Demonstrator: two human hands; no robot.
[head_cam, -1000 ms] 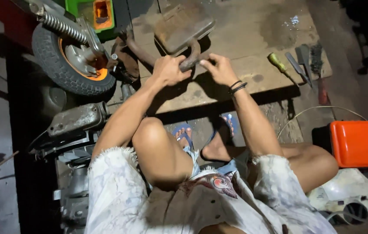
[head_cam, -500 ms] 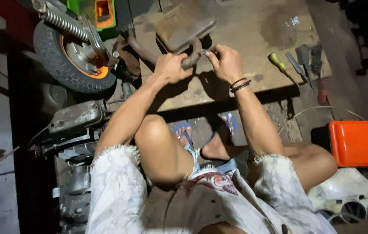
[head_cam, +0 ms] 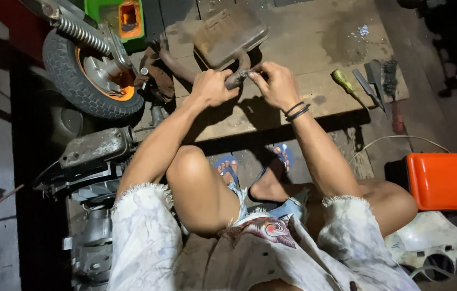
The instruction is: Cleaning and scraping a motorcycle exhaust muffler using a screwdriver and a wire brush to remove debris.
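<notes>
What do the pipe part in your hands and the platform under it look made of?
The curved brown pipe with its boxy muffler looks like rusted steel: dull, mottled and pitted. The flat plank platform looks like bare, stained wood, with visible grain and board seams.

Left hand [head_cam: 210, 87] and right hand [head_cam: 274, 84] both closed on bent pipe [head_cam: 237, 79] of rusty muffler [head_cam: 228, 35], over wooden board [head_cam: 320, 48]. Something thin pinched in right fingers, possibly a small tool; too small to tell. Wheel [head_cam: 85, 75] just left. Green-handled screwdriver [head_cam: 345, 83], wire brush [head_cam: 391, 86] lying right.
</notes>
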